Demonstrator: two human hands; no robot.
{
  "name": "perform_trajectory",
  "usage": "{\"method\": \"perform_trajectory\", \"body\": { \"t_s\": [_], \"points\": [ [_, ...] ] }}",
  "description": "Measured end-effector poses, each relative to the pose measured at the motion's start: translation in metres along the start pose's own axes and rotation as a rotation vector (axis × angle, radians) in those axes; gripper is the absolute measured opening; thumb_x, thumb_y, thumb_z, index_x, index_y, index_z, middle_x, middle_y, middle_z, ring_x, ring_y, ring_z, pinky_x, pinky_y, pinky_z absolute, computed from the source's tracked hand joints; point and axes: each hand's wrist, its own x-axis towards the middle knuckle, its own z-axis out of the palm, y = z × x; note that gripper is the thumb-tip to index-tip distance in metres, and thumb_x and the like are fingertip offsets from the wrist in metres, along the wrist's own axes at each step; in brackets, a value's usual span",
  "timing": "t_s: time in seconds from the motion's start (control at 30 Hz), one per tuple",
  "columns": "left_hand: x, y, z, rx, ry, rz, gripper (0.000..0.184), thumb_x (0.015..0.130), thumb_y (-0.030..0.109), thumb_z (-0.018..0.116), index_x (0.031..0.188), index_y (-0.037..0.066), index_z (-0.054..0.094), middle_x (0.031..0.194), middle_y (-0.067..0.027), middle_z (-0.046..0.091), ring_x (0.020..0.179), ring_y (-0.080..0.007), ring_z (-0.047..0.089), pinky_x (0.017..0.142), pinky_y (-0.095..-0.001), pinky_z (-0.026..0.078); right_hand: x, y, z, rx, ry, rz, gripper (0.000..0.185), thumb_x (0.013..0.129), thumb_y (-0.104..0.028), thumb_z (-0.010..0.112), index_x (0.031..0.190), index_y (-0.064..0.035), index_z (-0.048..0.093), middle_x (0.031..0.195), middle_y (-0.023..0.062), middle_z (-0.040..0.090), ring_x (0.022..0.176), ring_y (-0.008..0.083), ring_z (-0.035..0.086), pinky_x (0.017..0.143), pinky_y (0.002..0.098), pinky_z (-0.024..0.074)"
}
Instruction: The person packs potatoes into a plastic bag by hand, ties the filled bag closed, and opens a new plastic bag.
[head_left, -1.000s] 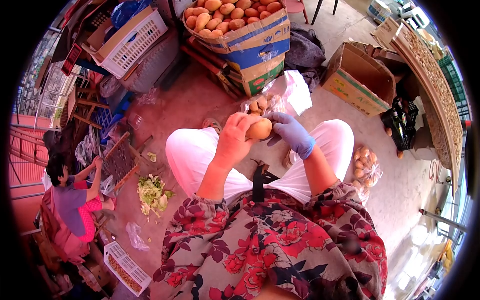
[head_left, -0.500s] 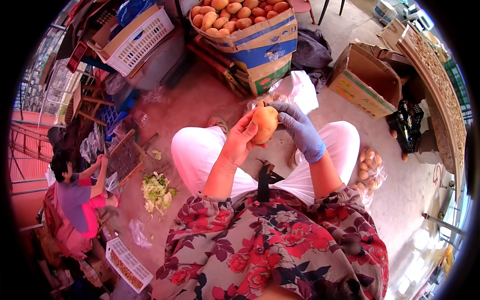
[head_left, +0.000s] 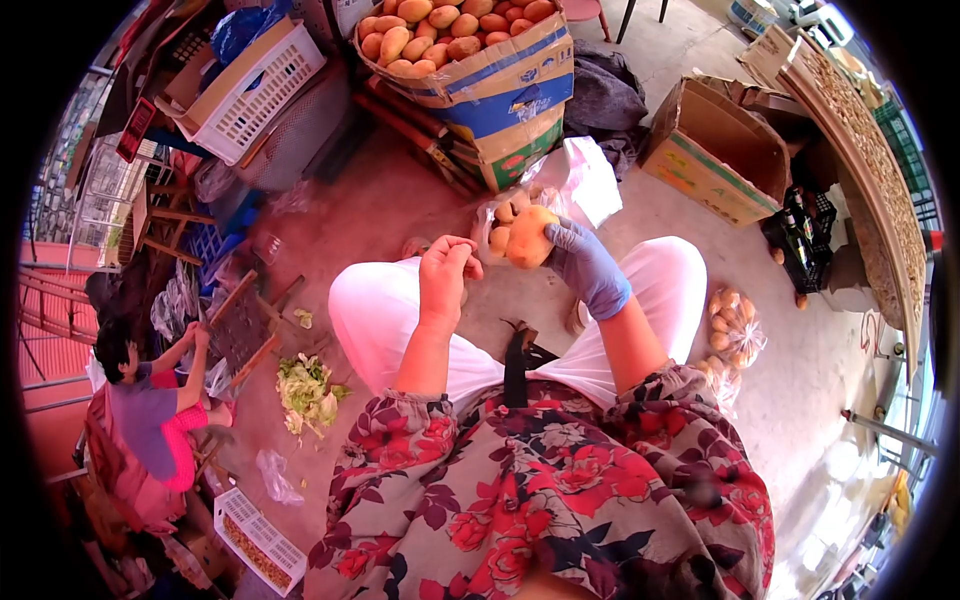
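A yellow-orange mango (head_left: 531,238) is in my right hand (head_left: 588,264), which wears a blue-grey glove and has its fingers closed on the fruit's right side. My bare left hand (head_left: 446,272) is raised to the left of the mango, apart from it. Its fingers are curled in toward the thumb; whether anything small is between them I cannot make out. Just beyond the mango, on the floor, a clear plastic bag (head_left: 489,216) holds several round brownish-yellow items, partly hidden by the fruit. A white bag (head_left: 590,185) lies beside it.
A tall cardboard box (head_left: 510,105) heaped with mangoes stands ahead. An open carton (head_left: 715,165) is at right, near a black crate (head_left: 803,240). Bagged round produce (head_left: 735,325) lies by my right knee. Leafy scraps (head_left: 308,393) are at left, where another person (head_left: 150,410) sits.
My left hand has let go of the mango and drawn back to the left. The mango stays in my right hand. The whole view has shifted slightly.
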Motion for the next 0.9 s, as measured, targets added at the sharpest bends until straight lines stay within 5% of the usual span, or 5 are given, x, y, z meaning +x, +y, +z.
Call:
{"method": "perform_trajectory", "body": {
  "t_s": [0.47,0.63,0.7,0.83,0.9],
  "points": [
    [0.092,-0.067,-0.002,-0.056,0.169,-0.378,0.015,0.088,0.019,0.051,0.081,0.005,0.053,0.058,0.0010,0.044,0.051,-0.0116,0.048,0.048,-0.0290,0.046,0.068,-0.012,-0.079,0.401,0.521,-0.151,0.046,0.080,-0.026,0.067,0.116,-0.0055,0.047,0.110,0.0135,0.055,0.095,0.0280,0.060,0.069,0.0370,0.0523],
    [0.137,-0.153,-0.020,0.753,0.419,0.079,0.032,0.077,0.027,0.068,0.090,0.001,0.057,0.098,-0.0130,0.056,0.088,-0.0261,0.056,0.078,-0.0397,0.046,0.132,0.015,-0.137,0.160,0.730,-0.303,0.042,0.078,-0.018,0.065,0.111,0.0012,0.048,0.106,0.0165,0.055,0.093,0.0304,0.060,0.074,0.0411,0.0546],
    [0.149,-0.177,-0.020,0.995,0.493,0.125,0.045,0.068,0.028,0.075,0.097,-0.001,0.058,0.126,-0.0210,0.045,0.114,-0.0350,0.044,0.098,-0.0470,0.033,0.156,0.045,-0.161,-0.016,0.687,-0.071,0.045,0.077,-0.017,0.066,0.114,0.0016,0.047,0.109,0.0187,0.054,0.095,0.0328,0.059,0.073,0.0430,0.0550],
    [0.172,-0.204,-0.037,1.246,0.243,0.029,0.031,0.081,0.024,0.066,0.098,-0.001,0.057,0.106,-0.0146,0.059,0.102,-0.0271,0.055,0.088,-0.0394,0.042,0.189,0.120,-0.181,-0.076,0.711,0.395,0.051,0.078,-0.018,0.065,0.121,-0.0021,0.044,0.112,0.0193,0.053,0.096,0.0342,0.058,0.076,0.0433,0.0547],
    [0.187,-0.204,-0.042,0.481,0.157,-0.154,0.023,0.089,0.022,0.057,0.097,0.000,0.056,0.089,-0.0103,0.061,0.087,-0.0210,0.059,0.079,-0.0331,0.044,0.203,0.153,-0.201,0.041,0.728,0.553,0.052,0.078,-0.020,0.066,0.122,-0.0035,0.043,0.112,0.0191,0.053,0.095,0.0342,0.058,0.075,0.0422,0.0548]
  ]
}}
